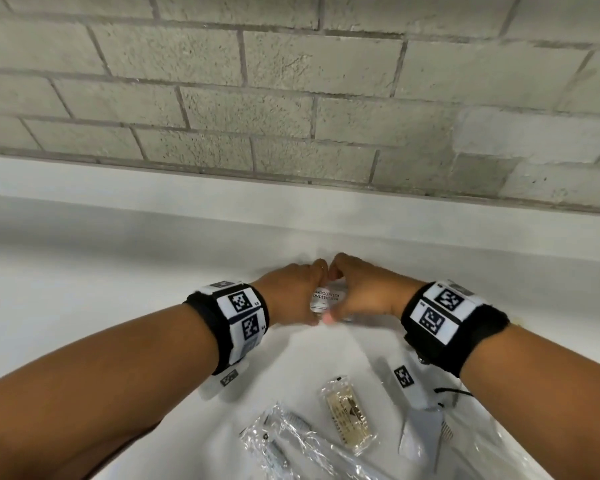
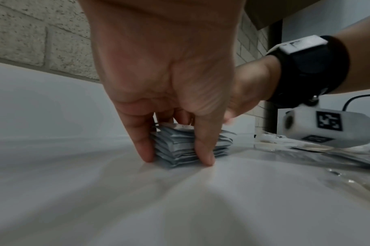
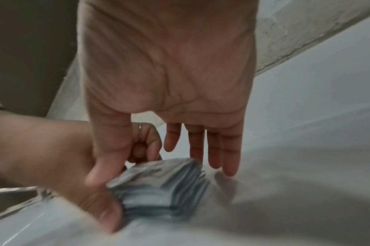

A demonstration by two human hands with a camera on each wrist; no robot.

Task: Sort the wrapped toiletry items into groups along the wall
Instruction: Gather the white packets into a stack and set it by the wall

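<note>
Clear crinkled plastic wrappers (image 1: 284,441) lie nearest on the white tabletop (image 1: 84,271), one holding what looks like a toothbrush, though it is too blurred to be sure. Just beside them sits a cream bar in a clear sleeve (image 1: 349,419) with dark printing too small to read. Farther out, near the grey block wall (image 1: 291,81), a stack of flat grey-white sachets (image 2: 180,146) rests on the tabletop between both hands. Its top sachet reads "AMPOO WITH", then "ONDITIONER", the first letters hidden. The left hand (image 1: 291,294) clasps the stack's left end, thumb and fingers pointing down to the tabletop on either side of it. The right hand (image 1: 361,292) pinches the right end, thumb on the near edge, fingers reaching straight down behind it. Black wristbands with white square-coded tags (image 1: 444,313) wrap both wrists.
</note>
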